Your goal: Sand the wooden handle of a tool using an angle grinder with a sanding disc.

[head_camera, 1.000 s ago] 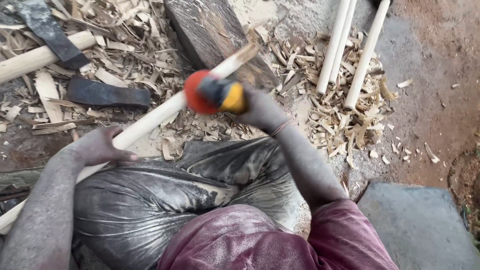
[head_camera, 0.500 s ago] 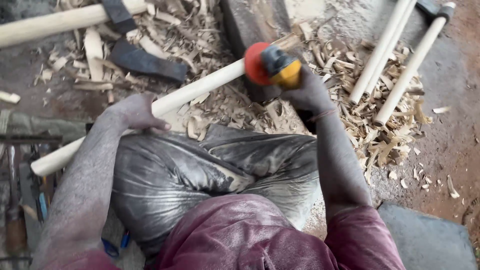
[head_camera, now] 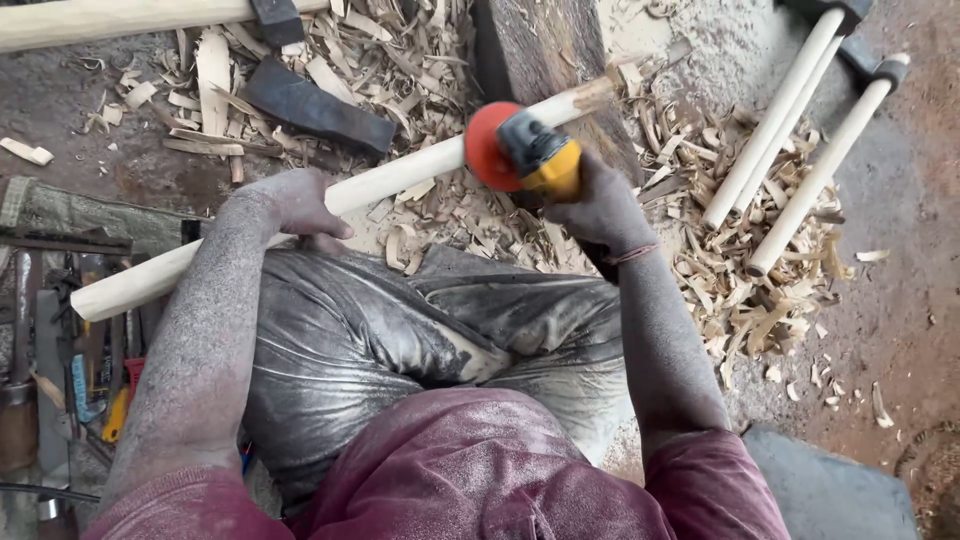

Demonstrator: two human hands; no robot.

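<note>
— Pale wooden pole, long and round: where does it sit?

— Slanting across my lap, far end on the dark timber block. My left hand wraps it mid-length, fingers closed around it.

— And the step?

— Sanding, I judge. My right hand grips the yellow grinder with its red disc, disc against the pole. Next calls for steady turning. Shavings lie around.
</note>
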